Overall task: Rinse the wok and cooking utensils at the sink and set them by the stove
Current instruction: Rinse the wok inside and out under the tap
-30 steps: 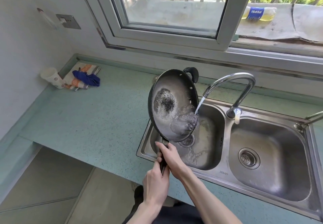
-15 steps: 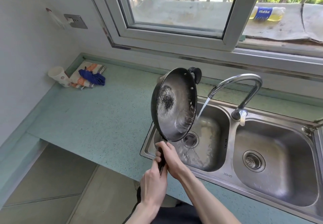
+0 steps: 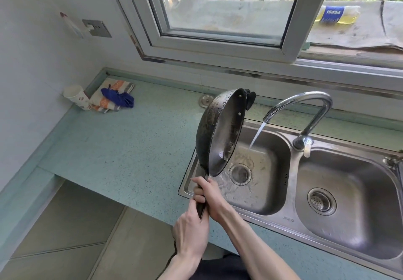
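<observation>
In the head view, the dark round metal wok (image 3: pixel 220 131) is held nearly on edge over the left basin of the steel double sink (image 3: pixel 270 213), its handle clenched by the left hand (image 3: pixel 192 234) and right hand (image 3: pixel 209 196); water from the chrome tap (image 3: pixel 305 107) falls just beside it.

Both bare forearms reach forward and up from the bottom edge, converging on one handle. The right hand (image 3: pixel 210 196) sits higher and farther out, its fingers (image 3: pixel 199 192) curled round the handle with the knuckles toward the left. The left hand (image 3: pixel 192 234) grips just below it, back of the hand facing the camera, thumb side up against the right hand's heel. The two hands touch, and both wrists are nearly straight
</observation>
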{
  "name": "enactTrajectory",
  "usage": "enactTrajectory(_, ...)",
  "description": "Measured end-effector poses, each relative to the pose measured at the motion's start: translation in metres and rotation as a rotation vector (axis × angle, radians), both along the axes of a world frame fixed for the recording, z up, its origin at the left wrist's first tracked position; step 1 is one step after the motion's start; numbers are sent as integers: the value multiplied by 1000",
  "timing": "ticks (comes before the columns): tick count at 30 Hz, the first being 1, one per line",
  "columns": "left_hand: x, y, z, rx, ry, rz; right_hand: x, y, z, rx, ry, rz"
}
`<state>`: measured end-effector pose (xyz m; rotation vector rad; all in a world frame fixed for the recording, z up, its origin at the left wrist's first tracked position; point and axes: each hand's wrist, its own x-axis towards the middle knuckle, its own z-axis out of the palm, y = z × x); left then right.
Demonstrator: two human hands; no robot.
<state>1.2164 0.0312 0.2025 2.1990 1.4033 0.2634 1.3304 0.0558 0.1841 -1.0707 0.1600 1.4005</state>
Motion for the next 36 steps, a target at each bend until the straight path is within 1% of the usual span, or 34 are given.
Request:
enactTrajectory(3,3,-3,1,-50,-47,24,2,-4,0,-28,-12,7)
enactTrajectory(5,6,-5,1,-89,-80,40,3,-7,-1,-73,-64,26)
enactTrajectory(14,18,-23,3,-370,-222,108,11,-31,3,-237,-508,143)
enactTrajectory(17,21,-28,3,-515,-267,130,14,-43,0,-303,-675,236)
enactTrajectory(19,23,-32,6,-612,-304,134,17,-52,-3,-344,-740,282)
enactTrajectory(23,29,-41,13,-768,-336,138,23,-64,-7,-435,-776,332)
enactTrajectory(26,30,-47,14,-864,-330,134,25,-73,-6,-478,-779,330)
enactTrajectory(29,33,-51,17,-940,-371,137,27,-81,2,-528,-769,322)
enactTrajectory(31,36,-55,17,-1002,-409,149,30,-86,5,-551,-748,298)
enactTrajectory(36,44,-64,11,-1138,-461,182,35,-103,3,-509,-643,177)
